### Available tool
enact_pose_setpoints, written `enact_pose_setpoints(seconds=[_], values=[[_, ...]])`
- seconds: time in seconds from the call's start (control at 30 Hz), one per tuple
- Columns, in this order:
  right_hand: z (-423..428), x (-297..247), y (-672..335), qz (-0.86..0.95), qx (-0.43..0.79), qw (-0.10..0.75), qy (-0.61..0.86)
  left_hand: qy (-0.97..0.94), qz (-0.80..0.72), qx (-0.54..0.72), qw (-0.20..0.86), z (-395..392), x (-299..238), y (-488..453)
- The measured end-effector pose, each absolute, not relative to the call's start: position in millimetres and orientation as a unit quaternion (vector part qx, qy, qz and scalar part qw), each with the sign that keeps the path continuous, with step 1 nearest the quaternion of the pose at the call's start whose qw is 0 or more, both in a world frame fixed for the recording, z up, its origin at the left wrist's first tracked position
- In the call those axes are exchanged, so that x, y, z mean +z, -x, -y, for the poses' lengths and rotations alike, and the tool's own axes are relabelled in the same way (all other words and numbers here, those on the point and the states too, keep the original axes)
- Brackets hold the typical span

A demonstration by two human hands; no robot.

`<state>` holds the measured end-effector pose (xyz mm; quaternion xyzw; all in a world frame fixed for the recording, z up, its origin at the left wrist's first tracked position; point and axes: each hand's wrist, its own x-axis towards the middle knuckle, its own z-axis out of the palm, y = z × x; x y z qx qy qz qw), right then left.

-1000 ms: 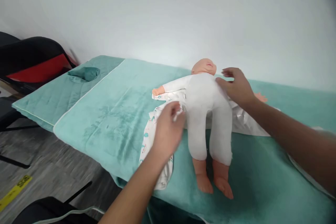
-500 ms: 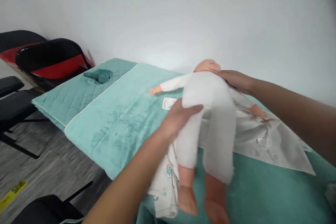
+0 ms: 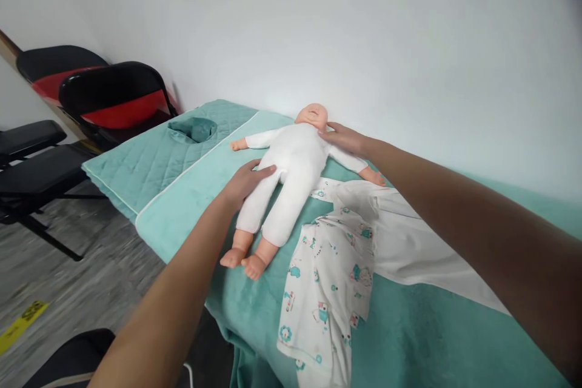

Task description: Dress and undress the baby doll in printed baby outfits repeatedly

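A baby doll (image 3: 297, 154) with a white cloth body and plastic head, hands and feet lies on its back on the green bed cover, arms spread and feet toward me. My left hand (image 3: 249, 179) is round the doll's hip, its thumb on top. My right hand (image 3: 345, 136) holds the doll by the shoulder, close under the head; part of its fingers is hidden. Beside the doll's legs, to the right, lies a printed white baby garment (image 3: 327, 279). A plain white cloth (image 3: 413, 242) spreads further right, partly behind my right forearm.
The bed's left end has a quilted pad with a face hole (image 3: 193, 130). Black folding chairs (image 3: 120, 97) stand at the left, and another dark seat (image 3: 68, 357) is at the lower left. A white wall (image 3: 409, 60) runs behind the bed.
Both hands have moved the doll left, off the garment and white cloth, and laid it down on the cover. More of the printed garment now shows. The view has shifted slightly.
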<state>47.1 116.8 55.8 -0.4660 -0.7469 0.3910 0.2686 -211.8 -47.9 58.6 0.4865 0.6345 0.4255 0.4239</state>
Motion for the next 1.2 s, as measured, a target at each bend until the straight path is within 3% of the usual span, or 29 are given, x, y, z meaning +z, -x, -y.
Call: enact_pose_setpoints(seconds=[0.1, 0.17, 0.27, 0.37, 0.53, 0.77, 0.87, 0.97, 1.1, 1.2], values=[[-105, 45, -95, 0.755, 0.282, 0.137, 0.576, -0.636, -0.663, 0.369, 0.146, 82, 59, 200], [-88, 37, -139, 0.731, 0.195, 0.039, 0.653, -0.767, -0.567, 0.300, 0.023, 118, 57, 184], [-47, 28, -200, 0.710, 0.156, -0.038, 0.686, -0.877, -0.433, 0.206, -0.005, 165, 43, 156], [4, 31, -223, 0.734, 0.159, -0.077, 0.656, -0.876, -0.447, 0.182, -0.001, 182, 26, 131], [94, 53, -175, 0.809, 0.116, -0.010, 0.576, -0.833, -0.511, 0.211, 0.024, 175, 22, 104], [210, 98, -110, 0.898, 0.121, 0.122, 0.406, -0.848, -0.377, 0.370, 0.028, 218, 40, 85], [238, 114, -118, 0.881, 0.116, 0.130, 0.439, -0.808, -0.425, 0.402, 0.069, 229, 44, 83], [252, 117, -138, 0.823, 0.097, 0.085, 0.553, -0.724, -0.518, 0.447, 0.089, 232, 56, 76], [264, 100, -163, 0.751, 0.201, 0.052, 0.627, -0.628, -0.538, 0.544, 0.144, 236, 78, 48], [275, 79, -168, 0.707, 0.352, 0.164, 0.592, -0.573, -0.522, 0.589, 0.229, 245, 83, 22]])
